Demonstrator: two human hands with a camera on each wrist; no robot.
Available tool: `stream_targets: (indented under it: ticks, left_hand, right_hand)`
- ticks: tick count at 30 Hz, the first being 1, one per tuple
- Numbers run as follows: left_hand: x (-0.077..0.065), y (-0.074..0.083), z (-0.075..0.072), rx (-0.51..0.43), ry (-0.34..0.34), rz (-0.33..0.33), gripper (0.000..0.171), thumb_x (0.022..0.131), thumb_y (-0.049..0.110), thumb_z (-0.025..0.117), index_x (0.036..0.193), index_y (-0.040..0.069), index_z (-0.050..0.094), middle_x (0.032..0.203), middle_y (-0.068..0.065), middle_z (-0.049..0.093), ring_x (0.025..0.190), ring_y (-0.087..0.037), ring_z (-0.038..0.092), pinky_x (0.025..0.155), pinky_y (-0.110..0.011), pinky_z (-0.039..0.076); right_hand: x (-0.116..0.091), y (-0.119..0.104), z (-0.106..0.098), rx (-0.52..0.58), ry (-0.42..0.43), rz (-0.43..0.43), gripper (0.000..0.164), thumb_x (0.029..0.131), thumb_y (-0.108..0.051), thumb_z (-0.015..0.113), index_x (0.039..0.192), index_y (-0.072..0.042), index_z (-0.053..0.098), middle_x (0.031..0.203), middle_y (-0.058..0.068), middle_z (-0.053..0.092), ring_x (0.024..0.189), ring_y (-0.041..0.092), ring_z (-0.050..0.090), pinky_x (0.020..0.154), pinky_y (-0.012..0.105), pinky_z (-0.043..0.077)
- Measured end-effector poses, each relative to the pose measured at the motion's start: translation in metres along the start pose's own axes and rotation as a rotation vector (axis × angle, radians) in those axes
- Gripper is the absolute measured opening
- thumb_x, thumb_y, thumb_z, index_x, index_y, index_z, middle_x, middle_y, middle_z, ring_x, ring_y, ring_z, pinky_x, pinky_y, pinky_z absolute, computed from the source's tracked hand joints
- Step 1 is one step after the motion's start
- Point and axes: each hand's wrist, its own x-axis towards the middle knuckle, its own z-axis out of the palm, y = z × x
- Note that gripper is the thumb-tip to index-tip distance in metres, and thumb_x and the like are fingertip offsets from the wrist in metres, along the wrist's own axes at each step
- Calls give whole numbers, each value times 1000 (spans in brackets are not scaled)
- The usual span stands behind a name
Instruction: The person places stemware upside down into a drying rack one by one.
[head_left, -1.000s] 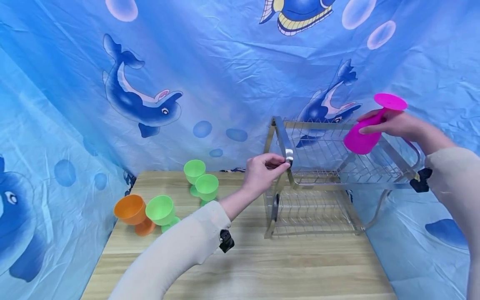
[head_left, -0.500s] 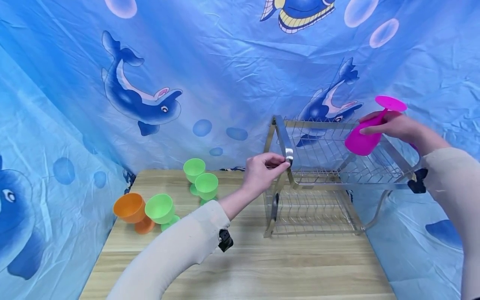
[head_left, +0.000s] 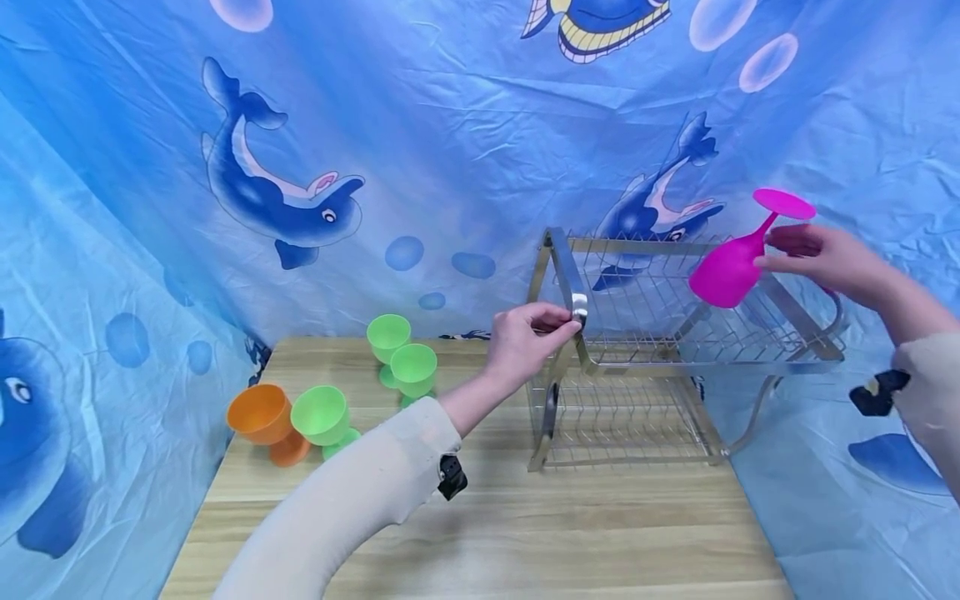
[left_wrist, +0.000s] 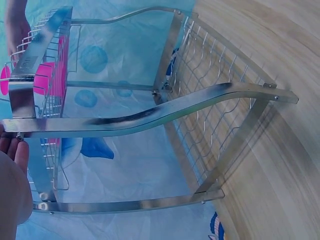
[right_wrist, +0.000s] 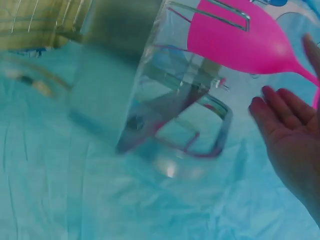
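Note:
A pink plastic goblet sits upside down and tilted on the upper tier of the metal dish rack, its round foot up in the air. Beside its stem is my right hand, fingers loosely extended; the right wrist view shows the hand apart from the bowl. With thumb and fingertips, my left hand pinches the rack's front left corner post. In the left wrist view that hand is partly cut off, and pink shows through the upper wires.
Left on the wooden table stand an orange goblet and several green goblets, all upright. The rack's lower tier is bare wire. Blue sea-print curtains close in the back and sides.
My right hand has let go of the pink goblet and drawn back to the right, its fingers loosening. The goblet stays tilted on the rack. My left hand keeps its hold on the post.

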Motion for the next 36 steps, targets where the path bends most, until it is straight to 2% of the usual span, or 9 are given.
stream_targets:
  ticks: [2, 4, 5, 10, 13, 17, 23, 28, 36]
  left_hand:
    - [0, 0, 1, -2, -2, 0, 15, 94, 21, 85, 105, 11, 82, 98, -3, 82, 82, -6, 75, 74, -18, 61]
    - [1, 0, 1, -8, -5, -1, 15, 94, 21, 85, 105, 11, 82, 99, -3, 82, 82, -6, 75, 74, -18, 61]
    - [1, 0, 1, -12, -8, -3, 15, 94, 20, 85, 105, 10, 82, 99, -3, 82, 82, -6, 75, 75, -18, 61]
    - [3, 1, -7, -53, -51, -28, 20, 94, 21, 85, 109, 9, 81, 101, -4, 82, 84, -8, 76, 76, -21, 63]
    - [5, 0, -21, -54, -83, -47, 26, 93, 24, 87, 113, 9, 80, 106, -6, 81, 89, -10, 76, 80, -22, 63]
    - [5, -7, -50, 26, -118, -47, 38, 90, 30, 89, 120, 10, 78, 116, -8, 79, 101, -15, 76, 89, -23, 62]
    - [-9, -28, -104, 187, -149, -42, 53, 87, 32, 92, 131, 10, 73, 130, -7, 75, 119, -24, 73, 102, -30, 59]
    - [-29, -52, -146, 285, -87, -88, 64, 85, 35, 93, 140, 12, 69, 136, -8, 72, 126, -28, 69, 107, -38, 57]
    - [-70, -96, -173, 344, 41, -248, 92, 82, 43, 95, 156, 9, 51, 154, -15, 57, 139, -35, 57, 112, -50, 53]
  right_hand:
    - [-11, 1, 0, -24, -12, -4, 85, 106, -40, 69, 164, 7, 29, 160, 41, 36, 142, 62, 37, 103, 43, 58]
    - [-22, 2, 2, -50, -9, -15, 85, 105, -38, 70, 164, 7, 29, 160, 41, 35, 142, 66, 36, 104, 41, 57]
    - [-27, 1, 4, -60, -6, -14, 85, 105, -39, 70, 164, 6, 29, 160, 41, 35, 141, 67, 36, 106, 53, 52]
    - [-51, -13, 14, -38, -10, -34, 81, 106, -36, 69, 165, 3, 30, 162, 39, 34, 141, 66, 37, 87, 11, 54]
    - [-62, -28, 25, 22, 9, -70, 76, 106, -32, 70, 166, -1, 33, 163, 36, 37, 147, 17, 52, 76, -5, 40]
    - [-75, -46, 42, 111, 45, -147, 69, 105, -22, 72, 164, -7, 41, 163, 28, 44, 114, -26, 45, 85, -1, 45]
    - [-96, -75, 71, 254, 53, -299, 63, 104, -7, 69, 162, -14, 47, 160, 7, 53, 130, -14, 52, 94, 6, 49]
    - [-111, -88, 98, 407, 13, -452, 64, 102, 11, 62, 162, -6, 45, 160, -1, 54, 139, -3, 53, 103, 12, 49]
    - [-128, -81, 145, 655, -62, -606, 70, 95, 22, 59, 160, 7, 38, 163, 10, 50, 147, 10, 50, 115, 16, 41]
